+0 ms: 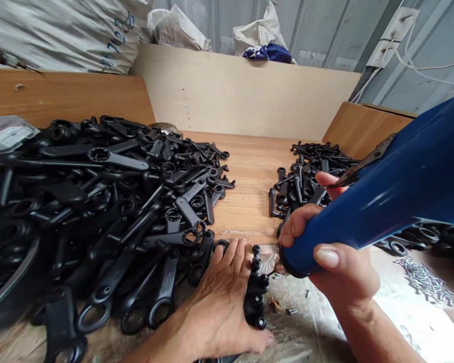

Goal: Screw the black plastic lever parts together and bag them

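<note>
My right hand [336,262] is wrapped around a blue cylindrical power screwdriver [386,186], tilted so that its narrow bit end points down and left. The tip reaches the knob end of one of the black crank-shaped plastic parts [258,285] lined up in a row. Across that row lies my left hand [223,297], its fingers on the far side and its thumb at the near end, bracing the parts together. Metal screws show in the nearest ends of the row. A few loose screws [291,311] lie on the plastic-covered surface beside it.
A large heap of black parts [109,196] spreads over the left side. A smaller pile [306,176] lies at the right behind my right hand. Scattered small screws [426,280] lie at the right. Wooden boards [245,96] wall the table's back and sides.
</note>
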{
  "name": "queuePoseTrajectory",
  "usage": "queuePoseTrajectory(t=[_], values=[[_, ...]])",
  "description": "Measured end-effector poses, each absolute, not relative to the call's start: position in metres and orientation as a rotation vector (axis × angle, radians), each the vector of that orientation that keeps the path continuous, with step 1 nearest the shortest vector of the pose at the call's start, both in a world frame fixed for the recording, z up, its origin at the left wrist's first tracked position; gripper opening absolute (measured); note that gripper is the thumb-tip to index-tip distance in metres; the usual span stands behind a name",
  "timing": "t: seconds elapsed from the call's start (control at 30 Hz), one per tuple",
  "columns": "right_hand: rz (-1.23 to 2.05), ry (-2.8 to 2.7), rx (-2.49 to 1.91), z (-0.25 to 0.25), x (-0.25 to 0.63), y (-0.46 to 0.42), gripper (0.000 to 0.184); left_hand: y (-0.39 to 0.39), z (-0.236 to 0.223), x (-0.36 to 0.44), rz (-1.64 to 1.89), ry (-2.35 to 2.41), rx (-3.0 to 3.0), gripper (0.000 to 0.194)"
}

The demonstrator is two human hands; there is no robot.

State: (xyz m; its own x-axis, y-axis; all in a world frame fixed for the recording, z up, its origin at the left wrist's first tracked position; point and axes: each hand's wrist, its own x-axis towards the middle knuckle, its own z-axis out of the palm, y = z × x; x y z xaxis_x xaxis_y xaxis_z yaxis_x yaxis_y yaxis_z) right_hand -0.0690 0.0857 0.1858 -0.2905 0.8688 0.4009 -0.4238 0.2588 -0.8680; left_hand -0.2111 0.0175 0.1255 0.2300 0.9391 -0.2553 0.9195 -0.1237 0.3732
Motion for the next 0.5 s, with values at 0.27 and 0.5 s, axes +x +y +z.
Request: queuePoseTrajectory(t=[0.27, 0.5], values=[[1.405, -1.337, -0.457, 0.1836, -0.0717, 0.0858, 0.082, 0.0176, 0.1301, -0.21, -0.003, 1.695, 2.035, 0.121], [1.348, -1.404, -0.488, 0.1842, -0.0729, 0.0822, 0.07, 0.0175, 0.1266, -0.2102, 0.036, 1.681, 2.073, 0.121]])
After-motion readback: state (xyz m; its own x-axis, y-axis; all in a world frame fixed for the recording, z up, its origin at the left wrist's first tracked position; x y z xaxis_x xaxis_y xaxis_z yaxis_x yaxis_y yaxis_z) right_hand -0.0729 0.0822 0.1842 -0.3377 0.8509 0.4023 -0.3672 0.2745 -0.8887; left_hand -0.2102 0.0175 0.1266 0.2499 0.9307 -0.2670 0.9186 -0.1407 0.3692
